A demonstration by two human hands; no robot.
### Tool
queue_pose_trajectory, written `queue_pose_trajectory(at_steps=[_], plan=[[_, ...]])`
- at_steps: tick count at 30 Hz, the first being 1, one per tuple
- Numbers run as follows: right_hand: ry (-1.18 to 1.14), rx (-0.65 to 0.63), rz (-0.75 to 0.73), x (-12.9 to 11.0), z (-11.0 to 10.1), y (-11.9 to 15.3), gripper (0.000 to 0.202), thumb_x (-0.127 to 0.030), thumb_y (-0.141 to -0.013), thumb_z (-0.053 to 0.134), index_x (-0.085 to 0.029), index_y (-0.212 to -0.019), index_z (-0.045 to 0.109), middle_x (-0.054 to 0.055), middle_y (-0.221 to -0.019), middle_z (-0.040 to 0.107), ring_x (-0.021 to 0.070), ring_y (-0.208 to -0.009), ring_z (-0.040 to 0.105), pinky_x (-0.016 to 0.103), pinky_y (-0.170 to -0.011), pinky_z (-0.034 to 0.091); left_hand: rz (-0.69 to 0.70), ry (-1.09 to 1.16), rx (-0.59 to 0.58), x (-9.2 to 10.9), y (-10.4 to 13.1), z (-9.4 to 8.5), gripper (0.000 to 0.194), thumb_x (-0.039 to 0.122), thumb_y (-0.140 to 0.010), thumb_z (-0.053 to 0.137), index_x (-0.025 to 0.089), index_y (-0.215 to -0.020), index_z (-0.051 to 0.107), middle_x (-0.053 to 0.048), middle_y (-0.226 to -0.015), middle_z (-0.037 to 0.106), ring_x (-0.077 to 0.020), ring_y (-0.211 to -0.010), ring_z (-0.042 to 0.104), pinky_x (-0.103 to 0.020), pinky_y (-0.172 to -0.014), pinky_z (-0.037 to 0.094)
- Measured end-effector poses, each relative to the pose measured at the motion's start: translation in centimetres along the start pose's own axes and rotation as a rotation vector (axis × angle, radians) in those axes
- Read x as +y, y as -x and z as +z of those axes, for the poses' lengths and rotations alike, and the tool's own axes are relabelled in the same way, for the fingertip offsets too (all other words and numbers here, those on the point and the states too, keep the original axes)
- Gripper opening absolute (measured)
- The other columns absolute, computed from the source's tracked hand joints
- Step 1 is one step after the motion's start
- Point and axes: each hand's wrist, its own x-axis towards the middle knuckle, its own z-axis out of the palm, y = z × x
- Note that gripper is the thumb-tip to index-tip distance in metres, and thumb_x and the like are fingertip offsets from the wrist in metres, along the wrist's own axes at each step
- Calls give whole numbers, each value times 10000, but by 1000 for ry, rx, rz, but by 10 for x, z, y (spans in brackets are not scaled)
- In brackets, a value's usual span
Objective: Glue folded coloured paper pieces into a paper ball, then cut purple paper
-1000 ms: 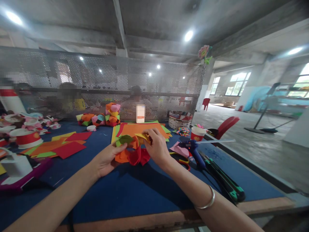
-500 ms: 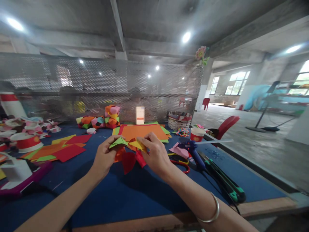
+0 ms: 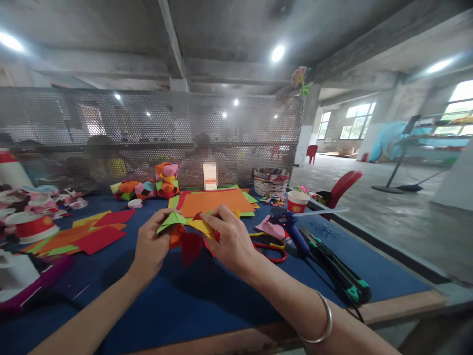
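Between my two hands, above the blue table, is a folded paper piece [image 3: 191,246] of green, yellow, orange and red parts. My left hand [image 3: 151,241] pinches it at the green folded corner [image 3: 172,220]. On the other side my right hand [image 3: 232,241] has its fingers closed on the yellow part [image 3: 201,226]; a little red shows under those fingers. Part of the piece is hidden behind the hands. Just beyond it lies a stack of coloured paper sheets [image 3: 216,202], orange on top. To the right of my right hand are red-and-yellow-handled scissors [image 3: 271,254].
On the right are a blue glue gun [image 3: 295,231] with a glue stick, a green-and-black cutter knife [image 3: 340,271], a paper cup [image 3: 297,201] and a woven basket [image 3: 271,181]. Loose paper squares [image 3: 101,236] lie left. A mesh screen [image 3: 236,128] stands behind, with people beyond.
The view has turned slightly, so the scene sits a bit further left. Both hands keep hold of the paper piece; the green corner and yellow part appear slightly further apart.
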Motion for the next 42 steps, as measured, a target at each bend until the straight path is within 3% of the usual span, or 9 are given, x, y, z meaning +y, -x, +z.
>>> queue_pose_trajectory(at_steps=[4,13,22,30,42], plan=[[23,-16,7,-2,0,-1,234,-178,-916,676,-204,-1120,786,83,-1009,640,206,-929,644,304,-814,524,11,-76,3,5,2,-1,147,255,-673,705,249,-819,724,-4,-798,724,-208,-800,641,-273,-767,510],[42,-44,3,-3,1,0,223,-158,-927,644,-211,-1092,783,83,-1035,649,204,-941,637,298,-804,508,45,-79,48,5,3,-1,145,202,-662,690,250,-788,744,6,-777,729,-204,-767,652,-255,-740,500],[90,-94,-10,-2,3,1,338,-84,-872,631,-216,-1155,760,82,-1082,661,209,-966,647,294,-810,509,89,-145,46,4,4,-4,209,151,-656,632,253,-811,727,14,-792,751,-204,-774,669,-249,-735,503],[130,-121,-33,-5,4,1,284,-109,-921,597,-190,-1141,756,99,-1086,660,212,-948,648,308,-817,517,9,-158,28,2,7,-1,150,182,-706,633,239,-821,710,-4,-852,778,-210,-835,700,-250,-780,529],[166,-208,67,-10,-2,-4,311,-121,-944,615,-160,-1230,729,120,-1165,661,238,-1055,659,328,-901,526,74,-183,-3,-5,8,4,261,308,-655,575,201,-861,694,-30,-828,783,-211,-765,704,-302,-739,571]])
